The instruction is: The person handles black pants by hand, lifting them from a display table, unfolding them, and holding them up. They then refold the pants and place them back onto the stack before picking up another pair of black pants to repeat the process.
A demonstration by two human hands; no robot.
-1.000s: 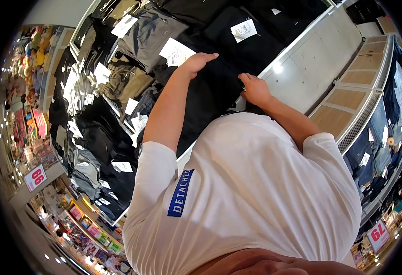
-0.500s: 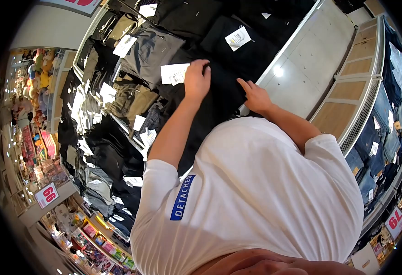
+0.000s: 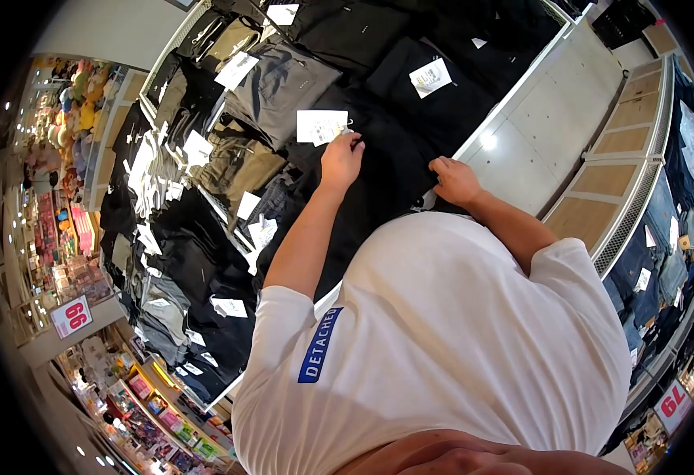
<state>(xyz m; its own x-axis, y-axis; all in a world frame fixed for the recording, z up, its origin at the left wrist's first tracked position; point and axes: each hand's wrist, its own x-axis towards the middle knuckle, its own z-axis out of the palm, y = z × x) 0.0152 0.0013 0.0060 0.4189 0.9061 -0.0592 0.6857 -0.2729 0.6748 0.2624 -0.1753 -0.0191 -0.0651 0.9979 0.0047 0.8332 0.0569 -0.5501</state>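
Here, garments (image 3: 398, 154) fill the bin (image 3: 512, 90).

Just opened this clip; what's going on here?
A person in a white T-shirt has both arms out over folded, mostly dark clothes. The left hand, fingers curled, is at black cloth right beside a white tag. The right hand, also curled, is at the cloth's edge toward the pale floor. Whether either hand actually grips anything can't be made out.
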